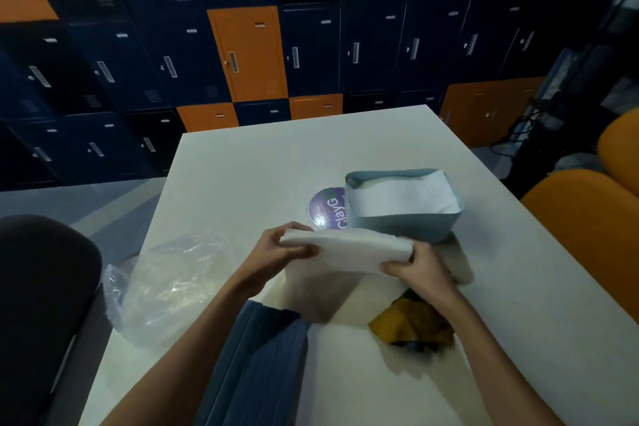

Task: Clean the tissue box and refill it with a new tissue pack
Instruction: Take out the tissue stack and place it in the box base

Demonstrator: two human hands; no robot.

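I hold a flat white stack of tissues (pixel 349 249) in the air over the table, just in front of the tissue box. My left hand (pixel 276 249) grips its left end and my right hand (pixel 415 266) grips its right end. The light blue tissue box (pixel 404 221) stands open-topped behind the stack, with white tissue showing inside it. A dark blue ribbed lid (pixel 259 363) lies near the table's front edge between my forearms. An empty clear plastic wrapper (pixel 166 284) lies crumpled to the left.
A yellow-brown cloth (pixel 411 322) lies under my right wrist. A round purple sticker (pixel 328 207) is on the white table (pixel 242 176) left of the box. Orange chairs (pixel 587 218) stand at right, a dark chair (pixel 41 304) at left, lockers behind.
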